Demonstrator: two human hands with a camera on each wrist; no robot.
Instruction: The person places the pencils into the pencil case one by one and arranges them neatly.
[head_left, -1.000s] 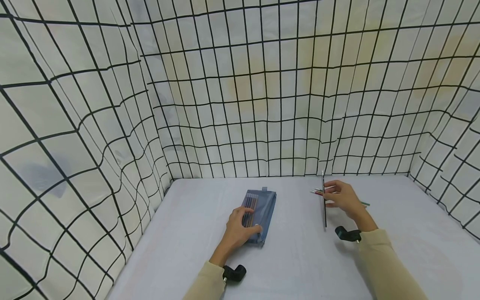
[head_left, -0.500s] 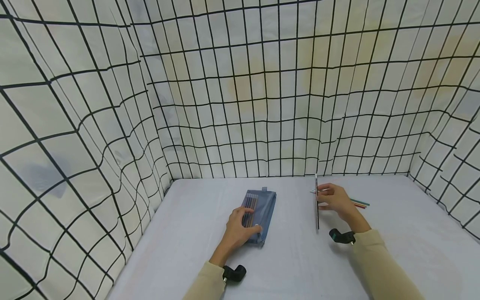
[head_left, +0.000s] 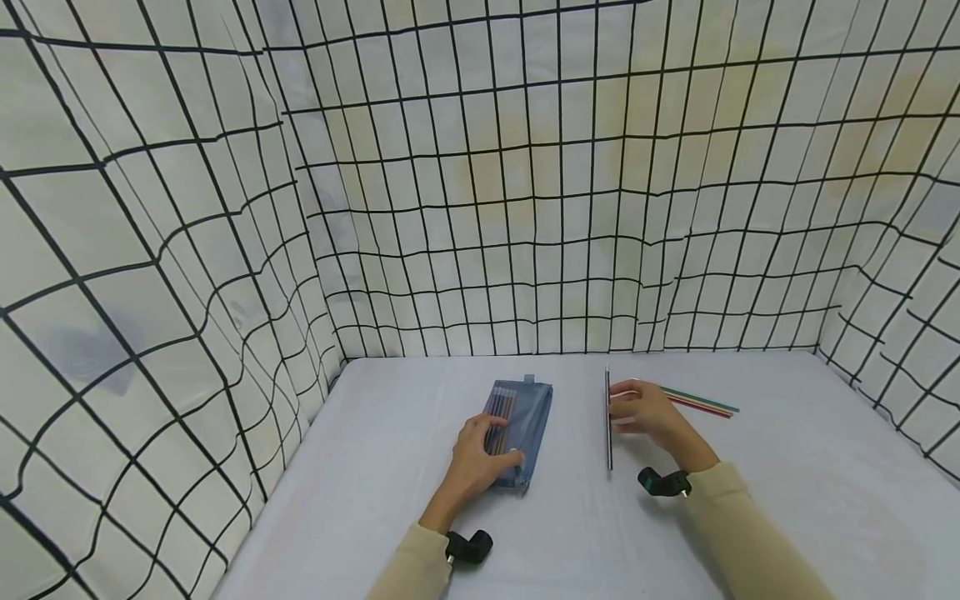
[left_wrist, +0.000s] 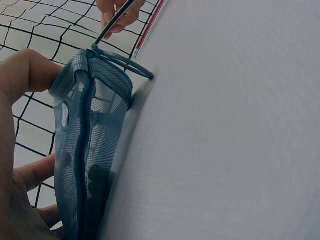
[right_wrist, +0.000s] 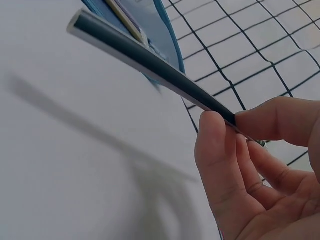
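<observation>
A blue mesh pencil case lies flat on the white table, with several slim sticks showing inside. My left hand rests on top of it, thumb and fingers spread over its upper face. Its zip side and loop show in the left wrist view. To the right of the case, my right hand pinches a slim dark pencil between thumb and fingers. That pencil is raised above the table, casting a shadow, its pale flat end toward the camera.
Green, red and yellowish coloured pencils lie beyond my right hand, partly covered by it. White walls with black grid netting stand behind and at both sides of the white table.
My right hand has moved left with the dark pencil, nearer to the pencil case, uncovering more of the coloured pencils behind it. My left hand and the case have stayed put.
</observation>
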